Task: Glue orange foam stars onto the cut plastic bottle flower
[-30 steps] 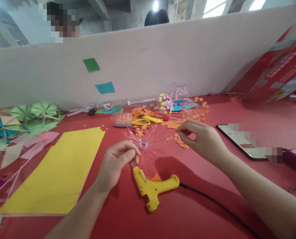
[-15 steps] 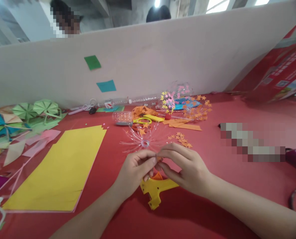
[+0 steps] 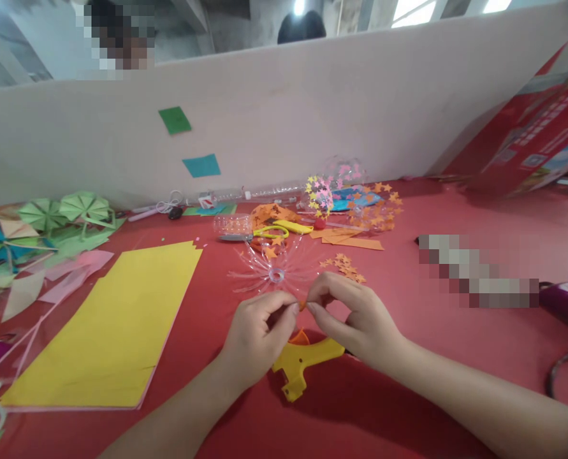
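Between the fingertips of both hands is a small orange paper star (image 3: 302, 306), mostly covered by the fingers. My left hand (image 3: 262, 328) pinches it from the left, and my right hand (image 3: 360, 315) pinches it from the right. Just below them a yellow glue gun (image 3: 296, 364) with an orange trigger lies on the red table. Beyond my fingers sits a clear plastic bottle top cut into spread strips (image 3: 276, 275), with a few orange stars on its far strips. Loose orange paper stars (image 3: 345, 264) lie to its right.
Yellow paper sheets (image 3: 116, 325) lie at left, near folded green paper (image 3: 85, 207). Behind the cut bottle are yellow-handled scissors (image 3: 271, 232), orange paper strips (image 3: 353, 241) and star-covered plastic pieces (image 3: 377, 207). A white partition (image 3: 284, 115) borders the back; a red box (image 3: 542, 134) stands right.
My right hand's fingers have drawn into a tighter pinch, and more orange shows between the two hands. The view has shifted slightly; the things on the table stay in place.
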Action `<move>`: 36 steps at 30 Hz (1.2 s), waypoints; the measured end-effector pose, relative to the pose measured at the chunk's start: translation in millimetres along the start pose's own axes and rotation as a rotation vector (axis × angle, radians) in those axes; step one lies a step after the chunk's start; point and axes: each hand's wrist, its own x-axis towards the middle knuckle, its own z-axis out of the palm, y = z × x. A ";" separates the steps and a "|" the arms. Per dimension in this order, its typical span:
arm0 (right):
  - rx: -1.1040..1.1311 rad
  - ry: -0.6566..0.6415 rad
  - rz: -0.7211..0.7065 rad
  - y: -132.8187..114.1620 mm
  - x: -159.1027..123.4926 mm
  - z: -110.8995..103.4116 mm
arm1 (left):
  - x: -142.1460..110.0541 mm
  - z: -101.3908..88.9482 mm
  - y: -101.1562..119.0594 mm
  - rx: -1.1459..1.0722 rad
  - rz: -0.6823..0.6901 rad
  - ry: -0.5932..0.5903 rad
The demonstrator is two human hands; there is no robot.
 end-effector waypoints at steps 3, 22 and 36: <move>0.058 -0.054 0.063 -0.3 0.9 0.4 | 0.0 -0.7 -0.5 -0.026 -0.035 -0.015; -0.329 -0.709 -0.105 -11.9 -0.3 -17.0 | 9.7 -34.6 -9.7 -0.096 0.040 0.414; -0.463 -0.764 -0.126 -7.1 -5.8 -5.6 | 15.9 -35.7 -16.0 -0.182 -0.003 0.379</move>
